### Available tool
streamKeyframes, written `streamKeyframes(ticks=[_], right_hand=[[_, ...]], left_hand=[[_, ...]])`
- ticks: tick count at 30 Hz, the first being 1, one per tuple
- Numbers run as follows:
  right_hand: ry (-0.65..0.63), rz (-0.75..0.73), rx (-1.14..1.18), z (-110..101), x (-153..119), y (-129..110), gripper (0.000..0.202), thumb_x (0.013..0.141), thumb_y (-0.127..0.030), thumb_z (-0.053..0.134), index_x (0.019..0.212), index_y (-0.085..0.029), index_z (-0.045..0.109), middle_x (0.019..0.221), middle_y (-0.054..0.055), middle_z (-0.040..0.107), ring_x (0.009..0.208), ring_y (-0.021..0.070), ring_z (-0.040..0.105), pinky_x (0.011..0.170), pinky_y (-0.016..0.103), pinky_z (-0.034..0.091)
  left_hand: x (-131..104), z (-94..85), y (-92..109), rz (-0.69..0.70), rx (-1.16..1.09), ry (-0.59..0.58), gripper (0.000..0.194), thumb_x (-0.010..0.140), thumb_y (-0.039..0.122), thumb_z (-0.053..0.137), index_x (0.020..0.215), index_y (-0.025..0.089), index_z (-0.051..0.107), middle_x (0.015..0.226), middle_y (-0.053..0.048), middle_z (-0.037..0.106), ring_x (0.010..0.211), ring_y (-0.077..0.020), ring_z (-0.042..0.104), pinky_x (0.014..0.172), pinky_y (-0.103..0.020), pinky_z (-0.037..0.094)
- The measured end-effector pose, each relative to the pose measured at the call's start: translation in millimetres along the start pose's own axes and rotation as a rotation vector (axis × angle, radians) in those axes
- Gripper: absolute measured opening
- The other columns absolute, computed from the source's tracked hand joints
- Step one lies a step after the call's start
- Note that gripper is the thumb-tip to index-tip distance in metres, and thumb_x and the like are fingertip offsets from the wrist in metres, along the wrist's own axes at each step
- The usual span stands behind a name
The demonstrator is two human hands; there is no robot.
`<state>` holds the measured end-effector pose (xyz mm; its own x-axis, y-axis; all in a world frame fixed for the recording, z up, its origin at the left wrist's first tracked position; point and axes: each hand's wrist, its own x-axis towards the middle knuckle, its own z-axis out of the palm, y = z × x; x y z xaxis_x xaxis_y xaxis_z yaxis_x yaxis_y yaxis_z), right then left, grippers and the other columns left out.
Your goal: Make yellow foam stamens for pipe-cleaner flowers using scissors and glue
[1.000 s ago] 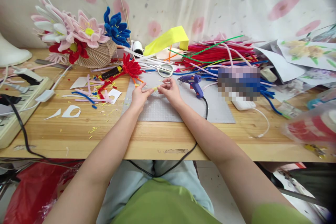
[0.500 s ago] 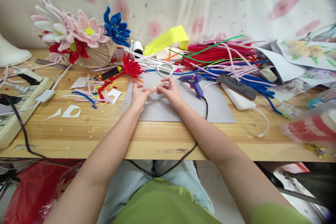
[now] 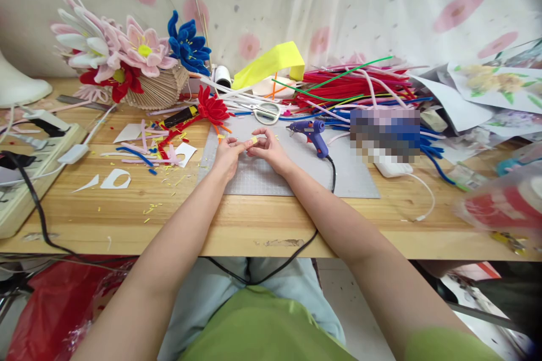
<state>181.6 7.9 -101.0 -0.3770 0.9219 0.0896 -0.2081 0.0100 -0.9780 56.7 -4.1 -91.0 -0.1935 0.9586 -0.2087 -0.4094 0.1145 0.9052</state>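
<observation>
A small yellow piece (image 3: 254, 140), too small to make out fully, sits at the fingertips where my two hands meet, above the grey cutting mat (image 3: 292, 177). My left hand (image 3: 228, 158) pinches it between thumb and fingers. My right hand (image 3: 271, 152) closes on its other side, thumb and fingertips curled around it. Another yellow bit shows at the tips of my left fingers. Just beyond that hand lies a red fuzzy flower (image 3: 212, 107). To the right of my right hand, a purple glue gun (image 3: 311, 134) rests on the mat.
White-handled scissors (image 3: 266, 113) lie behind the hands. Pipe cleaners (image 3: 351, 87) pile up at the back right. At left are scraps (image 3: 144, 149), a power strip (image 3: 38, 175) and fuzzy flowers (image 3: 141, 48). A black cord (image 3: 333, 175) runs from the glue gun over the table edge.
The yellow piece between my fingertips shows more plainly now. My fingers have shifted slightly around it, with the right fingers more curled. The forearms have hardly moved.
</observation>
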Motion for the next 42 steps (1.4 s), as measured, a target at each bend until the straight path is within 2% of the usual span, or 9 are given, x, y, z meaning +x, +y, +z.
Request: streamKeyframes(ticks=[7, 11, 14, 17, 21, 26, 32, 38, 42], right_hand=[[0.044, -0.014, -0.039, -2.5, 4.2, 6.7, 0.052, 0.056, -0.027, 0.073, 0.096, -0.023, 0.04, 0.062, -0.009, 0.062, 0.06, 0.0099, 0.06, 0.066, 0.026, 0.046], [0.047, -0.009, -0.035, -2.6, 6.5, 10.2, 0.053, 0.054, -0.027, 0.073, 0.095, -0.023, 0.04, 0.063, -0.009, 0.062, 0.059, 0.0099, 0.059, 0.064, 0.026, 0.046], [0.049, 0.006, -0.032, -2.4, 6.9, 11.1, 0.051, 0.054, -0.027, 0.073, 0.093, -0.022, 0.04, 0.061, -0.01, 0.062, 0.057, 0.0097, 0.059, 0.062, 0.026, 0.046], [0.051, 0.016, -0.025, -2.9, 6.9, 11.2, 0.049, 0.055, -0.028, 0.073, 0.091, -0.022, 0.041, 0.06, -0.009, 0.062, 0.056, 0.0094, 0.058, 0.061, 0.025, 0.045], [0.065, 0.013, -0.012, -5.2, 7.3, 12.6, 0.047, 0.056, -0.03, 0.072, 0.09, -0.022, 0.039, 0.06, -0.01, 0.061, 0.057, 0.0097, 0.059, 0.061, 0.026, 0.045], [0.023, 0.018, -0.038, -6.3, 7.7, 13.1, 0.049, 0.056, -0.028, 0.072, 0.092, -0.022, 0.038, 0.06, -0.01, 0.06, 0.057, 0.0098, 0.058, 0.061, 0.026, 0.045], [0.028, 0.002, -0.031, -4.9, 6.7, 9.5, 0.052, 0.053, -0.025, 0.073, 0.093, -0.022, 0.04, 0.067, -0.009, 0.062, 0.062, 0.0089, 0.059, 0.066, 0.026, 0.046], [0.099, -0.008, -0.053, -4.3, 8.9, 14.5, 0.051, 0.053, -0.027, 0.072, 0.092, -0.022, 0.04, 0.063, -0.01, 0.06, 0.058, 0.0091, 0.058, 0.063, 0.026, 0.045], [0.138, -0.006, -0.039, -4.6, 10.9, 17.4, 0.05, 0.053, -0.027, 0.071, 0.092, -0.023, 0.039, 0.061, -0.011, 0.059, 0.056, 0.0091, 0.057, 0.06, 0.025, 0.044]], left_hand=[[0.7, 1.1, -0.4, 0.026, 0.002, 0.021, 0.064, 0.036, 0.017, 0.085, 0.079, 0.02, 0.037, 0.055, 0.011, 0.047, 0.053, -0.0065, 0.049, 0.063, -0.022, 0.037], [3.0, 1.0, -4.0, 0.089, 0.033, 0.075, 0.056, 0.041, 0.016, 0.081, 0.076, 0.021, 0.038, 0.053, 0.012, 0.043, 0.05, -0.0065, 0.048, 0.059, -0.022, 0.036], [4.6, -0.3, -5.9, 0.097, 0.063, 0.068, 0.051, 0.045, 0.016, 0.08, 0.074, 0.021, 0.038, 0.052, 0.011, 0.042, 0.047, -0.0055, 0.044, 0.056, -0.021, 0.034], [5.2, -2.1, -5.2, 0.067, 0.093, 0.055, 0.05, 0.046, 0.02, 0.081, 0.075, 0.02, 0.04, 0.055, 0.01, 0.047, 0.048, -0.0056, 0.045, 0.054, -0.021, 0.033], [4.4, -4.8, -1.9, 0.012, 0.093, 0.003, 0.047, 0.05, 0.029, 0.08, 0.077, 0.019, 0.042, 0.063, 0.004, 0.057, 0.059, -0.0096, 0.057, 0.057, -0.022, 0.038], [6.1, -8.0, -5.3, 0.08, 0.093, -0.027, 0.052, 0.046, 0.019, 0.079, 0.079, 0.021, 0.039, 0.056, 0.009, 0.055, 0.052, -0.0081, 0.053, 0.061, -0.023, 0.04], [5.9, -9.1, -9.6, 0.156, 0.136, -0.01, 0.052, 0.046, 0.021, 0.078, 0.078, 0.021, 0.037, 0.056, 0.01, 0.051, 0.052, -0.0072, 0.051, 0.06, -0.022, 0.038], [3.0, -4.8, -5.2, 0.209, 0.185, 0.028, 0.04, 0.051, 0.013, 0.073, 0.069, 0.021, 0.038, 0.05, 0.011, 0.044, 0.047, -0.0057, 0.042, 0.052, -0.02, 0.032], [3.9, -2.7, -6.2, 0.215, 0.207, 0.046, 0.03, 0.053, 0.011, 0.071, 0.067, 0.019, 0.045, 0.049, 0.009, 0.048, 0.048, -0.0065, 0.046, 0.053, -0.02, 0.034]])
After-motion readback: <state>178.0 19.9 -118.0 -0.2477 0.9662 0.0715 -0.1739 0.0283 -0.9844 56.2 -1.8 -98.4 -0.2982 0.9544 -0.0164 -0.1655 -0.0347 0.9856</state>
